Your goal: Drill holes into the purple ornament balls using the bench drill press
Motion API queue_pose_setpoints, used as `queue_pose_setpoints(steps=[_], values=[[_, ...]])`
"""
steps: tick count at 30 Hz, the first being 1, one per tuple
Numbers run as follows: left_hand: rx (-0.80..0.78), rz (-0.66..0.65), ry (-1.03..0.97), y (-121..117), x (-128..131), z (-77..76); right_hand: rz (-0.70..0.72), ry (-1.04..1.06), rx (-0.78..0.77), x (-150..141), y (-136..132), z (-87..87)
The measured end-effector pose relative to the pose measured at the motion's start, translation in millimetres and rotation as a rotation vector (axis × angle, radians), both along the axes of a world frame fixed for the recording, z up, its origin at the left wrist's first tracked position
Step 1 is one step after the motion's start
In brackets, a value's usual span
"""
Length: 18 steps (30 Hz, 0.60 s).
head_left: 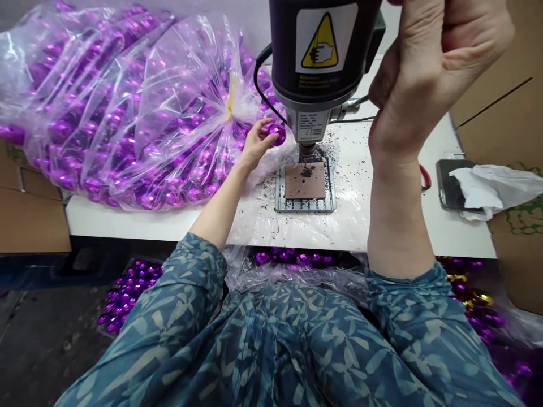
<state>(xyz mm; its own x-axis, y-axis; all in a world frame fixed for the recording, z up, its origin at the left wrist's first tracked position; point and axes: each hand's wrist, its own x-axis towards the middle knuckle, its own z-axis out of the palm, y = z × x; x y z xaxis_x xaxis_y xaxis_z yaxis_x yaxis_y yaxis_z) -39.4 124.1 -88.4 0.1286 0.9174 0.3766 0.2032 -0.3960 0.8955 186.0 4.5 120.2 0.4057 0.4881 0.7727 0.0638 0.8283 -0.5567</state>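
Observation:
My left hand [255,146] is closed on a shiny purple faceted bauble [276,134], held left of the machine's head. My right hand [432,79] is raised at the upper right, curled into a fist beside the machine; whatever its fingers wrap round is hidden. Between the hands stands what looks like a bench drill press [314,68], black with a yellow warning label. Under its spindle lies a brown board [297,189] with a small dark hole, resting on a slotted metal base [306,207]. Dark shavings are scattered over the board and around it.
A big clear bag [139,113] of purple baubles, tied with a yellow band, fills the table's left side. At right lie a phone-like dark device [453,183] and white tissue [487,189]. Cardboard boxes [500,102] flank the table [127,223]. More baubles [127,294] sit below.

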Motion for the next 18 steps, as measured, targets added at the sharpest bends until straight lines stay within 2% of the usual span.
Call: queue_pose_setpoints(steps=[3, 5, 7, 9, 12, 15, 18], values=[[-0.141, -0.06, -0.058, -43.2, -20.5, 20.8, -0.018, 0.002, -0.001, -0.8, 2.3, -1.7], [-0.16, -0.106, -0.047, -73.5, -28.0, 30.7, -0.026, -0.005, -0.008, -1.2, 4.8, -2.3], [-0.162, -0.165, -0.016, -99.0, -28.8, 33.4, -0.05, -0.003, 0.007, -1.4, 6.8, -2.3], [-0.164, -0.208, -0.011, -116.1, -23.5, 28.7, -0.067, -0.019, 0.012, -1.5, 7.6, -1.6], [-0.167, -0.238, -0.044, -125.5, -8.5, 13.6, -0.074, -0.055, 0.013, -1.9, 8.3, -0.9], [-0.183, -0.253, -0.059, -122.3, 9.0, -0.7, -0.08, -0.051, 0.033, -2.7, 12.2, -2.2], [-0.19, -0.261, -0.049, -117.3, 22.6, -7.0, -0.095, -0.048, 0.016, -3.4, 17.6, -4.1]])
